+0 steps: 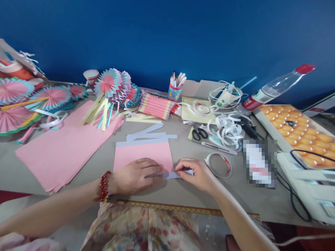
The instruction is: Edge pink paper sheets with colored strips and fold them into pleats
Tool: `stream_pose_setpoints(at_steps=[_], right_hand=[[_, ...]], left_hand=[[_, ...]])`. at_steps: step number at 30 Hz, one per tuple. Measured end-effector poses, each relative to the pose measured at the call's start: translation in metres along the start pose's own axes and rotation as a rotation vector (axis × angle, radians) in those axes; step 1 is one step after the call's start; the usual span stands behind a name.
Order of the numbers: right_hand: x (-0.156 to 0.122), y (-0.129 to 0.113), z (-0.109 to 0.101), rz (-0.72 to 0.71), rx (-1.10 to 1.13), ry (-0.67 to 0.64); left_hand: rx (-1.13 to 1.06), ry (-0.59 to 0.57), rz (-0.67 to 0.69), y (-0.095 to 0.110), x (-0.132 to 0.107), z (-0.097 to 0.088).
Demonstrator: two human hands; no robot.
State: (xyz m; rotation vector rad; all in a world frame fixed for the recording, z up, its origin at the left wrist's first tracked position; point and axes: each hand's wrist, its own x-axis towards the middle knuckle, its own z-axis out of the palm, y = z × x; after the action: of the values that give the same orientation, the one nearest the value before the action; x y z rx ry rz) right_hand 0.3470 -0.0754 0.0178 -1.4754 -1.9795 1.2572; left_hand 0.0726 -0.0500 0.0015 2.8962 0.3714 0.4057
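A pink sheet of paper lies in front of me, with a pale lilac band along its far edge. My left hand rests flat over its near left part, fingers stretched out, their tips on a pale lilac paper strip along the near edge. The strip's right end sticks out past the sheet, and my right hand pinches it between thumb and fingers. Under my left hand, part of the sheet and strip is hidden. Several loose lilac strips lie just beyond the sheet.
Stacked pink sheets and folded paper fans lie at left. To the right are a tape roll, black-handled scissors, a utility knife, curled white tape backing and a leaning bottle. A pen cup stands at the back.
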Motion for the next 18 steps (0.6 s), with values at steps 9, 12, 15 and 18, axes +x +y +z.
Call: stream_pose_setpoints(at_steps=[9,12,15,18], right_hand=[[0.0002,-0.0008,-0.0011,-0.007,0.012,-0.009],[0.0002,-0.0024,-0.0013,-0.002,0.014,-0.006],[0.0001,-0.0024,-0.0014,-0.005,0.010,-0.004],[0.0001,-0.0012,-0.0015,-0.011,0.013,-0.010]], left_hand=[[0.009,0.020,-0.020,0.0020,0.0015,-0.0007],[0.008,0.012,-0.012,0.0017,0.0014,-0.0008],[0.008,0.007,-0.009,0.0014,0.0009,-0.0004],[0.010,0.006,-0.011,0.0012,0.0004,0.0002]])
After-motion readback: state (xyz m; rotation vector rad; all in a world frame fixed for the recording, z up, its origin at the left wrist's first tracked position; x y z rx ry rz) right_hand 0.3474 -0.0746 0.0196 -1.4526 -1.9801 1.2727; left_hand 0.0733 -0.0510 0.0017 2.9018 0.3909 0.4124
